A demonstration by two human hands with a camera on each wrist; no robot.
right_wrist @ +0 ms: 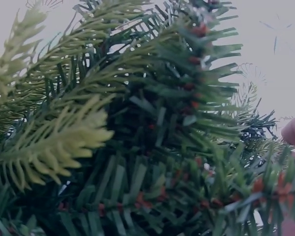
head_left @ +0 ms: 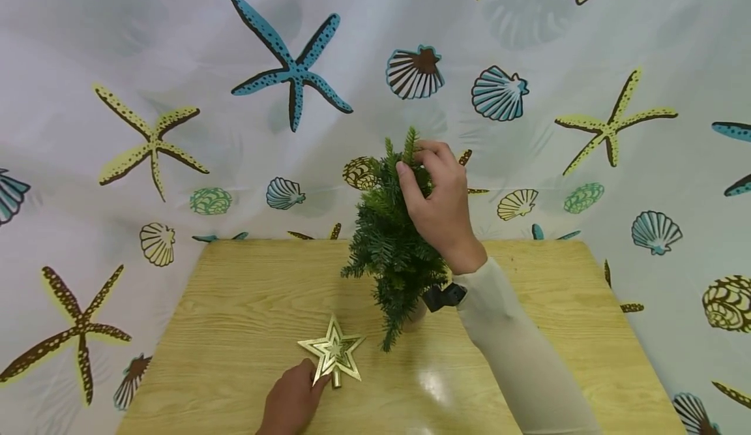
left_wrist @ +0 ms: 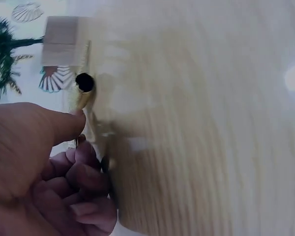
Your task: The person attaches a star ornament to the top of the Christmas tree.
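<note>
A shell-and-starfish curtain (head_left: 375, 4) is hanging behind a wood-grain table (head_left: 252, 278). The gold star topper (head_left: 333, 349) is facing up at one o'clock from the left hand (head_left: 291, 396), the nearer, which is pinching its seven-o'clock point; its socket (head_left: 336, 378) is pointing toward six, away from the artificial fir tree (head_left: 390, 246) standing at one. The right hand (head_left: 442, 203) is holding the tree's tip with curled fingers. Only the left wrist view is showing the socket's dark opening.
</note>
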